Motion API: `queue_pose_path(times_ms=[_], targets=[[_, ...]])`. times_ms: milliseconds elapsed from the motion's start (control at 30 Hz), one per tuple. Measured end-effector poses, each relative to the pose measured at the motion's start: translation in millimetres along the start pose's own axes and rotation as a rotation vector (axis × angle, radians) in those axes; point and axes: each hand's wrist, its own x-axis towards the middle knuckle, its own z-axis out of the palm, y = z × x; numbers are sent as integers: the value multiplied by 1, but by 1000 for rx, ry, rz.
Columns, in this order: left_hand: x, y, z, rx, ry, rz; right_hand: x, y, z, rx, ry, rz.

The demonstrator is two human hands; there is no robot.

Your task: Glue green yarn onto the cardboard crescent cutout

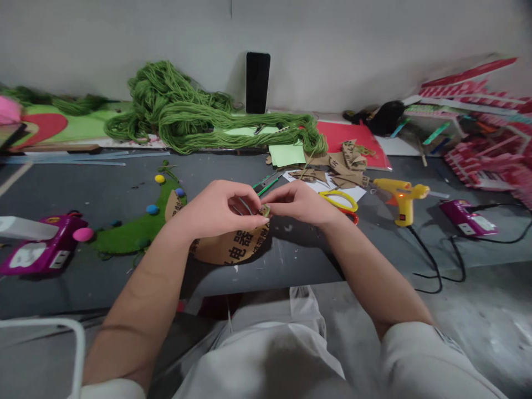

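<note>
Both hands meet over the dark table, fingertips pinched together around a small greenish piece point(265, 210) that is mostly covered. My left hand point(220, 208) grips it between thumb and fingers, and my right hand point(296, 202) closes on it from the other side. Beneath them lies a brown cardboard cutout point(236, 250) with black printed characters, partly hidden by the left hand. To its left rests a green curved felt shape point(128, 235) with coloured pompoms along it. Just beyond the fingers is a green utility knife point(268, 184).
Yellow-handled scissors point(341, 199) and cardboard scraps point(347, 166) lie right of my hands. Farther right stand a yellow glue gun point(399, 195) with its cord and a purple power strip point(469, 217). Green yarn point(178, 113) and an upright phone point(257, 83) are at the back.
</note>
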Motion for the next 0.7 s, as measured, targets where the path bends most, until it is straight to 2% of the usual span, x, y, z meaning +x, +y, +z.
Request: queue_pose_path(times_ms=[267,567,700], targets=[[0,-1,3,66,45,49,0,1,0,8,3,8],[1,5,9,436,226,267,0,1,-1,-13,12,18],[0,8,19,515,217,314,-1,-1,-1,-16,-12,-5]])
